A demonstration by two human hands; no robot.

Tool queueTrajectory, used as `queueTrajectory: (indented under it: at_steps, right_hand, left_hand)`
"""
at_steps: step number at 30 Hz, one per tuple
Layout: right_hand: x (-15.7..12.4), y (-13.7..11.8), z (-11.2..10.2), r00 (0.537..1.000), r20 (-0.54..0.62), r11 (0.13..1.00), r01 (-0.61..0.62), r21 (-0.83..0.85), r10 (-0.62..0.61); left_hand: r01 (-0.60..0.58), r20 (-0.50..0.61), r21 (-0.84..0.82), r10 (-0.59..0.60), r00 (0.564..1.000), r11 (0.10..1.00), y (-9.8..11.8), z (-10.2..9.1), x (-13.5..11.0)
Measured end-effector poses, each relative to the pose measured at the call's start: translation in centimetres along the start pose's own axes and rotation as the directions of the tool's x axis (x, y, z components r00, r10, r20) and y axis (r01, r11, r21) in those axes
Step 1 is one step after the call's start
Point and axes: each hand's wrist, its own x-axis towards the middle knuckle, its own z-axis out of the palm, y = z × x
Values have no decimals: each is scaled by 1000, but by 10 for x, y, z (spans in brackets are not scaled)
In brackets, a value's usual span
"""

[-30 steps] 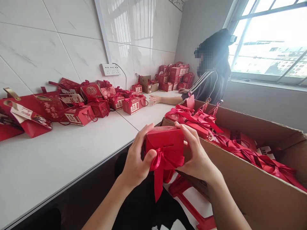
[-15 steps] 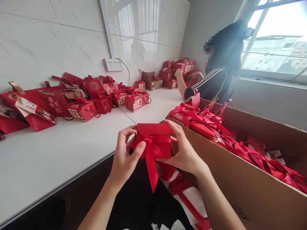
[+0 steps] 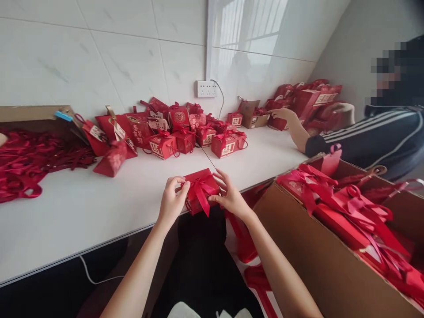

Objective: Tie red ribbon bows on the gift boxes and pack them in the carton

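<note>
Your left hand [image 3: 171, 202] and right hand [image 3: 228, 197] are both clamped on a small red gift box [image 3: 201, 191], one at each side, with your fingertips on its top edge. The box sits at the near edge of the white table [image 3: 82, 212], right in front of you, and its red ribbon bow [image 3: 201, 189] faces you with a tail hanging over the front. Further back on the table, well apart from your hands, a cluster of finished red boxes [image 3: 185, 137] stands near the tiled wall below a white socket [image 3: 206, 88]. To your left a heap of loose red ribbons [image 3: 29, 159] lies on the table beside a cardboard flap. Just to your right an open cardboard carton [image 3: 318, 265] holds flat red boxes with ribbons. Beyond it, a person in a dark striped sleeve [image 3: 371, 139] reaches one hand [image 3: 281, 114] toward another stack of red boxes in the far corner.
</note>
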Motion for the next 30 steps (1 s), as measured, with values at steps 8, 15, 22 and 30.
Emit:
queueTrajectory:
  at_steps: [8, 15, 22, 30]
  right_hand:
    - [6, -32, 30, 944, 159, 749, 326, -577, -289]
    - [13, -35, 36, 806, 373, 595, 591, -545, -459]
    - [6, -41, 12, 896, 119, 783, 434, -445, -429]
    - [11, -44, 25, 985, 171, 759, 112, -641, -1]
  left_hand:
    - [38, 61, 153, -48, 997, 987, 0, -36, 19]
    - [-18, 93, 189, 0, 996, 982, -8, -41, 16]
    - [-332, 248, 270, 268, 931, 904, 8, -52, 10]
    - [-499, 415, 318, 355, 838, 806, 11, -51, 7]
